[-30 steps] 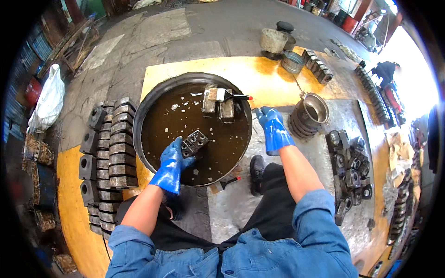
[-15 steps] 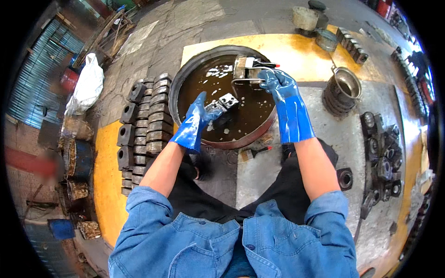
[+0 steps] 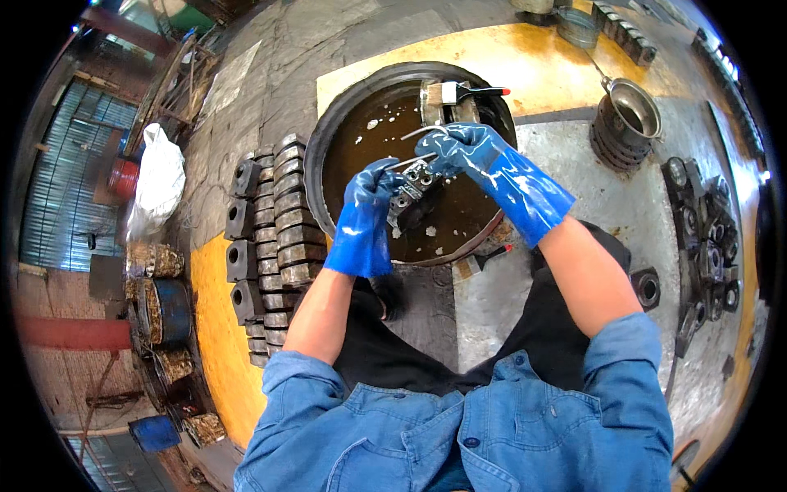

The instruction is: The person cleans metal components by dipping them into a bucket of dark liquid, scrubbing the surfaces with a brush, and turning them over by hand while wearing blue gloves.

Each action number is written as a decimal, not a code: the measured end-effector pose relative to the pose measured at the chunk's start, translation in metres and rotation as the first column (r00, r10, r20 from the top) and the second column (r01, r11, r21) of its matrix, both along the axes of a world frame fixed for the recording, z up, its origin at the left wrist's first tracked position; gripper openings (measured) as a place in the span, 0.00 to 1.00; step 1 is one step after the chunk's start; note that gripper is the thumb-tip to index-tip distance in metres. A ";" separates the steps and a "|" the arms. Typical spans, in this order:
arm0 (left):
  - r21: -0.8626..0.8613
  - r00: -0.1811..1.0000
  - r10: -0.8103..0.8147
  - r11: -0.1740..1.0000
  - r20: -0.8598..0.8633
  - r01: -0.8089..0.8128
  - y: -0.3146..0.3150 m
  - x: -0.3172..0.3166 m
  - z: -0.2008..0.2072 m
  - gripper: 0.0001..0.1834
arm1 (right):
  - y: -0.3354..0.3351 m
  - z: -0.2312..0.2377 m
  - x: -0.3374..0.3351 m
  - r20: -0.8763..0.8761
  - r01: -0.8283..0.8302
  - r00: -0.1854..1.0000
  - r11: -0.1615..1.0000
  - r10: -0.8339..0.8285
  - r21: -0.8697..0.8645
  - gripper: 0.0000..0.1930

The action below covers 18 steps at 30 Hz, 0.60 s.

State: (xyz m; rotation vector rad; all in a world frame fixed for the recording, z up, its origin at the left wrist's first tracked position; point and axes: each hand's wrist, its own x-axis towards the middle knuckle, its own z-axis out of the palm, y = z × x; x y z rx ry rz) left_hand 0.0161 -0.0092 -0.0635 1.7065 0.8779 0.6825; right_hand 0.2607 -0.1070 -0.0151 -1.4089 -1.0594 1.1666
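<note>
A bent metal rod (image 3: 407, 163) spans my two blue-gloved hands above a round basin (image 3: 318, 193) of brown liquid. My right hand (image 3: 471, 152) is closed round the rod, and both of its arms stick out toward the left. At the tip of the lower arm, the fingers of my left hand (image 3: 370, 197) are closed. Just below the hands, a metal block with round holes (image 3: 410, 193) shows above the liquid; its lower part is hidden. A flat paintbrush (image 3: 459, 93) with a black, red-tipped handle lies across a metal piece at the basin's far rim.
Stacked dark metal blocks (image 3: 283, 217) stand left of the basin. A second brush (image 3: 485, 261) lies by its near rim. To the right are a metal pot on stacked rings (image 3: 627, 123), a single holed block (image 3: 646, 289) and a pile of metal parts (image 3: 709, 246).
My left hand has come off the metal block and moved up to the rod's end. My right hand has brought the rod lower and to the left, away from the brush. The view has shifted.
</note>
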 end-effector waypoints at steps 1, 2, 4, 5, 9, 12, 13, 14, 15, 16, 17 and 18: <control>0.050 1.000 0.013 0.999 -0.012 -0.013 0.001 -0.003 -0.004 0.18 | 0.002 -0.001 0.003 0.006 -0.023 1.000 1.000 0.024 -0.020 0.18; 0.100 0.999 0.028 0.995 -0.023 -0.025 0.004 -0.005 -0.007 0.17 | 0.002 -0.002 0.004 0.008 -0.044 0.999 0.998 0.044 -0.038 0.18; 0.428 0.979 0.091 0.904 -0.183 -0.004 0.021 -0.006 -0.015 0.19 | 0.001 -0.005 0.009 0.015 -0.099 0.995 0.991 0.100 -0.086 0.19; 0.533 0.971 0.103 0.846 -0.215 0.028 0.027 -0.006 -0.014 0.20 | -0.001 -0.007 0.013 0.018 -0.127 0.991 0.986 0.130 -0.111 0.19; 0.737 0.945 0.130 0.661 -0.300 0.143 0.039 -0.004 -0.006 0.23 | 0.002 -0.017 0.028 0.100 -0.282 0.947 0.939 0.305 -0.197 0.13; 0.697 0.961 0.067 0.702 -0.269 0.146 0.033 0.007 0.004 0.23 | 0.002 -0.023 0.027 -0.018 -0.331 0.942 0.914 0.336 -0.237 0.14; 0.738 0.959 0.082 0.657 -0.270 0.152 0.033 -0.001 0.005 0.23 | 0.006 -0.005 0.009 -0.007 -0.345 0.933 0.890 0.359 -0.298 0.19; 0.774 0.962 0.074 0.611 -0.264 0.165 0.032 0.002 0.006 0.23 | 0.005 -0.003 0.003 -0.063 -0.362 0.931 0.885 0.360 -0.292 0.20; 0.784 0.977 0.017 0.600 -0.212 0.159 0.030 0.003 0.008 0.23 | 0.006 -0.001 -0.004 -0.046 -0.368 0.926 0.868 0.375 -0.334 0.20; 0.771 0.964 0.034 0.608 -0.264 0.190 0.028 0.007 0.011 0.22 | 0.005 0.005 -0.009 -0.030 -0.367 0.922 0.850 0.385 -0.378 0.19; 0.756 0.947 0.050 0.616 -0.316 0.220 0.026 0.010 0.015 0.21 | 0.006 -0.008 -0.009 -0.033 -0.376 0.920 0.857 0.390 -0.353 0.17; 0.740 0.928 0.066 0.625 -0.367 0.249 0.025 0.012 0.015 0.19 | 0.008 -0.010 -0.008 0.026 -0.323 0.933 0.867 0.359 -0.380 0.16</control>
